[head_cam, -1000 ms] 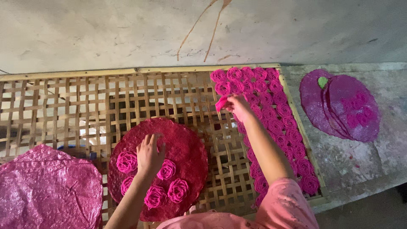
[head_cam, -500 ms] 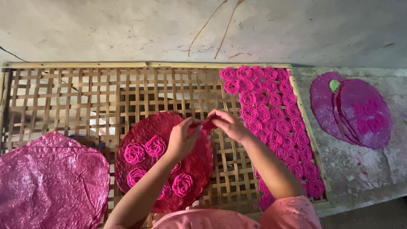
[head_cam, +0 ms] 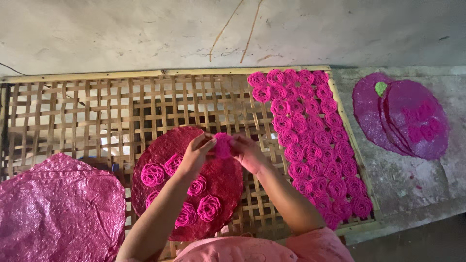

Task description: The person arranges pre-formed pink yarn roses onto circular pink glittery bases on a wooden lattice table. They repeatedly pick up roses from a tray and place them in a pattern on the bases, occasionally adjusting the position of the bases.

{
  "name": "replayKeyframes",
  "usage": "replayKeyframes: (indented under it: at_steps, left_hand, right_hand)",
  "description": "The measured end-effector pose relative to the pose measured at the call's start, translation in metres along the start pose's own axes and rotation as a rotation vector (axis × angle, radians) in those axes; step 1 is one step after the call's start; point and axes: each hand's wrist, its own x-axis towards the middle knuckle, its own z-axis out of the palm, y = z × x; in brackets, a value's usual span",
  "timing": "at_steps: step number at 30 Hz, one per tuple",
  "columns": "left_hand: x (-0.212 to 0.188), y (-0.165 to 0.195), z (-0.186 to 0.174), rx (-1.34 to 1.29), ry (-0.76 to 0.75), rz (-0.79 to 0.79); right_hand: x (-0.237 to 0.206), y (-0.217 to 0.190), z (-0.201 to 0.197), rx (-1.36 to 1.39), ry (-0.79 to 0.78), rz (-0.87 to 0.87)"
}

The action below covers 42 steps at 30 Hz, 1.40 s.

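1. No labels, signs or screens show anywhere in the view.
2. The only package-like thing is a pink woven plastic sack (head_cam: 56, 208), lying flat and crinkled at the near left, over the left end of the bamboo lattice rack (head_cam: 97, 106). It is shiny, roughly rounded in outline, and its near edge runs out of the picture. Whether it holds anything cannot be told.

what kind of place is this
Likely a small home or village workshop drying handmade food. Pink coiled pieces lie in rows on a bamboo lattice rack, with round purple mats stacked on bare concrete.
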Motion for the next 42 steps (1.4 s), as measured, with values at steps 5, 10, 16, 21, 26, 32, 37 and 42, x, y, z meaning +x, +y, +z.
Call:
replayKeyframes:
  at_steps: [5,10,16,21,26,32,37,42]
  left_hand:
    - [-0.013,0.006,-0.015,0.501,0.179,0.066]
    - [-0.042,-0.018,-0.061,1.491,0.397,0.070]
    - [-0.063,-0.066,-0.092,1.646,0.421,0.274]
    - [-0.059,-0.047,-0.093,1.523,0.451,0.011]
    - [-0.050,-0.027,-0.094,1.684,0.474,-0.079]
    - [-0.054,-0.034,-0.090,1.192,0.460,0.140]
    - [-0.051,-0.051,-0.042,0.935,0.287,0.150]
    - [-0.084,-0.063,0.004,0.869,0.221,0.305]
  right_hand:
    - [0.008,-0.024,-0.029,-0.123,0.197,0.013]
    - [0.030,-0.089,-0.076,-0.560,0.577,-0.085]
    - [0.081,-0.113,-0.115,-0.530,0.520,-0.109]
    - [0.091,-0.097,-0.112,-1.313,0.636,-0.431]
    - [0.088,-0.094,-0.107,-1.824,0.698,-0.375]
    - [0.079,-0.061,-0.090,-1.646,0.650,-0.685]
    - [0.023,0.052,-0.017,-0.778,-0.035,0.074]
    - [-0.015,0.054,0.023,-0.188,-0.008,0.329]
